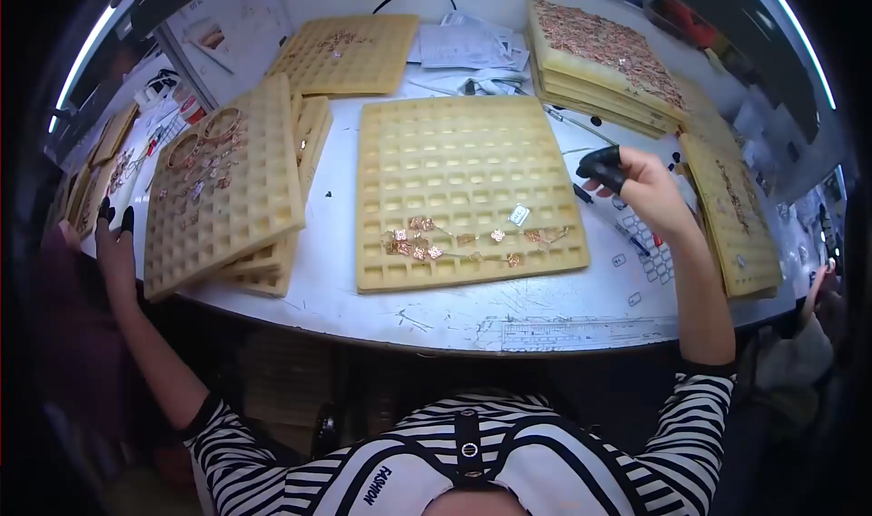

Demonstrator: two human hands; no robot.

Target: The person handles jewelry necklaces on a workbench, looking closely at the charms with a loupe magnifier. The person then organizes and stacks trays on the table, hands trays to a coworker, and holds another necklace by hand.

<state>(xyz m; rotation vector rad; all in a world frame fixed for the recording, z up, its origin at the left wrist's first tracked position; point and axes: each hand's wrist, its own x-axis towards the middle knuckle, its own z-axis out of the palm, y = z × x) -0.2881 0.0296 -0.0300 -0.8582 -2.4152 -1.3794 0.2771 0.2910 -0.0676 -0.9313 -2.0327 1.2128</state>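
My right hand (643, 187), black covers on its fingertips, hovers just right of the middle tray with its fingers curled together. Whatever they may hold is too small to make out. That yellowish waffle-grid tray (454, 157) lies flat in front of me. Across its nearer rows runs a chain with rose-gold clover-shaped pieces (420, 251), and a small pale rectangular piece (519, 214) sits above it. At the far left, my left hand (115, 240) has its black-tipped fingers stretched apart beside a tilted grid tray (238, 209); contact is unclear.
Two bangles (202, 137) and small jewellery lie on the tilted tray. A tray stack (604, 57) covered with copper-coloured pieces stands back right. Another grid tray (354, 53) and papers (463, 44) lie behind. A pen (627, 234) and ruler marking (581, 332) are nearer.
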